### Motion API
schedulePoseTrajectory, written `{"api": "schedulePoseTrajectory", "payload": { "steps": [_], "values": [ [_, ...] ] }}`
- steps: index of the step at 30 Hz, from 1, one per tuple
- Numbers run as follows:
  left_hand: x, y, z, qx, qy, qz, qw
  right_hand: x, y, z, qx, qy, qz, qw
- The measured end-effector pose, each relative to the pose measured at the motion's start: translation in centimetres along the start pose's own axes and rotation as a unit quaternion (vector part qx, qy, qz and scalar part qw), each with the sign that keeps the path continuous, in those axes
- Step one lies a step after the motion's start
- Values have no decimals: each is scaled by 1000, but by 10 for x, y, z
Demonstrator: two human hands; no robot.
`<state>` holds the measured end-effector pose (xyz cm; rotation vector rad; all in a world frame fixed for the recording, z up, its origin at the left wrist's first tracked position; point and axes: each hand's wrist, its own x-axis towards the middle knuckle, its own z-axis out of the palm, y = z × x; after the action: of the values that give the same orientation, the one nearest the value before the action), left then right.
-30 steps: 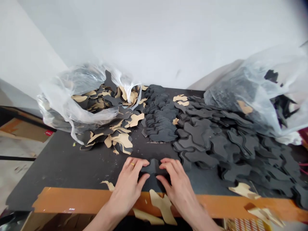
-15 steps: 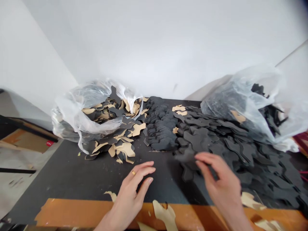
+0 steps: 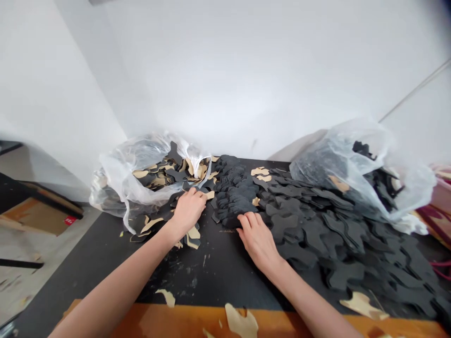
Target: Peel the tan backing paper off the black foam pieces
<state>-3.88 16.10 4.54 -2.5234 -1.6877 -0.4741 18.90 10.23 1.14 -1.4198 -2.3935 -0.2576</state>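
My left hand (image 3: 188, 209) reaches forward onto the heap of black and tan cut pieces (image 3: 158, 220) that spills from the left plastic bag (image 3: 120, 173). Its fingers are curled down around a piece at the heap's right edge. My right hand (image 3: 257, 237) lies with its fingers stretched out on the near end of a neat row of stacked black pieces (image 3: 234, 192). Both forearms stretch across the black table mat (image 3: 218, 277).
A wide spread of loose black pieces (image 3: 317, 220) covers the right half of the mat, up to a second plastic bag (image 3: 352, 164) with more. Tan scraps (image 3: 241, 321) lie on the orange front edge (image 3: 158, 324). Cardboard (image 3: 35, 216) lies on the floor at the left.
Both hands left the mat's front edge. The right hand carried a black piece to the stacked row. The left hand moved forward onto the black and tan heap.
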Motion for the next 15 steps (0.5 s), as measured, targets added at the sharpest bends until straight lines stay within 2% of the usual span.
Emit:
{"api": "schedulePoseTrajectory", "payload": {
  "steps": [4,8,12,15],
  "values": [
    [4,-8,-1,-30,20,-17,999,-2,10,2,-13,16,-13,1000],
    [0,-11,-16,-81,90,-61,991,-4,14,5,-19,28,-20,999],
    [-12,-2,-34,-149,165,-118,968,-4,13,7,-18,39,-29,999],
    [-28,8,-41,-221,183,-153,946,-2,14,7,-10,52,-26,998]
  ]
}}
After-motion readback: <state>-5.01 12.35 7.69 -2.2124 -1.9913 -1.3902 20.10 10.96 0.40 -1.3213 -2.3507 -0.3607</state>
